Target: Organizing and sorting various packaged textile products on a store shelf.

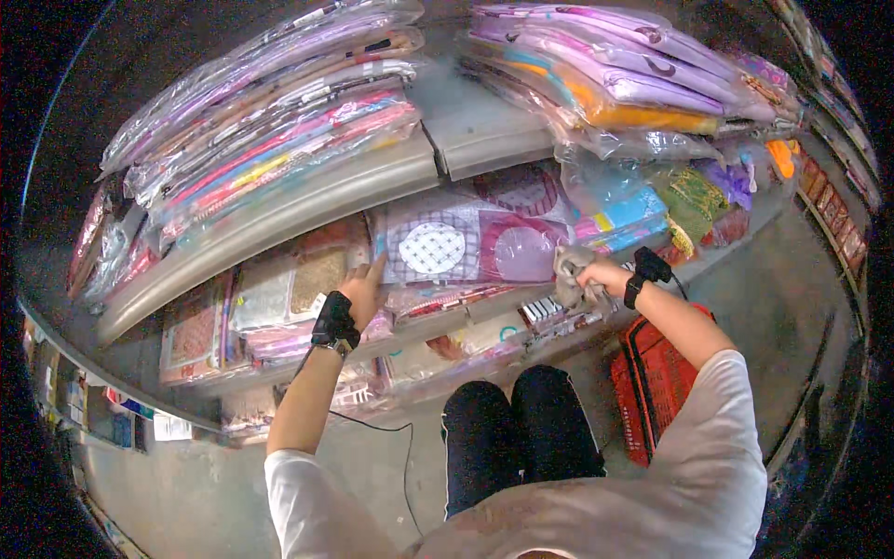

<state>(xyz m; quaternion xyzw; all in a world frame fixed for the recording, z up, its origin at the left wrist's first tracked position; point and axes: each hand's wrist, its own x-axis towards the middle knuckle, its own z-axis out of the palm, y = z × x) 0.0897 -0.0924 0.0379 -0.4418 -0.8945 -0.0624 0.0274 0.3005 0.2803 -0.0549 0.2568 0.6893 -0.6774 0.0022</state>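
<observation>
My left hand (362, 297) rests with spread fingers at the left edge of a plastic-wrapped textile with a checked pattern and a pale oval (438, 248), on a lower shelf. Beside it lies a maroon packet with a pale circle (522, 253). At that packet's right edge, my right hand (599, 274) is closed on a crumpled greyish cloth (574, 269). Left of my left hand sit packets in white and gold (314, 283). Blue packaged goods (632, 213) and a green patterned cloth (691, 202) lie beyond my right hand.
Stacks of plastic-wrapped textiles (279, 119) and lilac packs (649, 63) stand on the metal upper shelf (489, 143), whose edge overhangs the lower goods. A red plastic basket (632, 391) stands on the floor by my right arm. A thin black cable (408, 454) hangs at left.
</observation>
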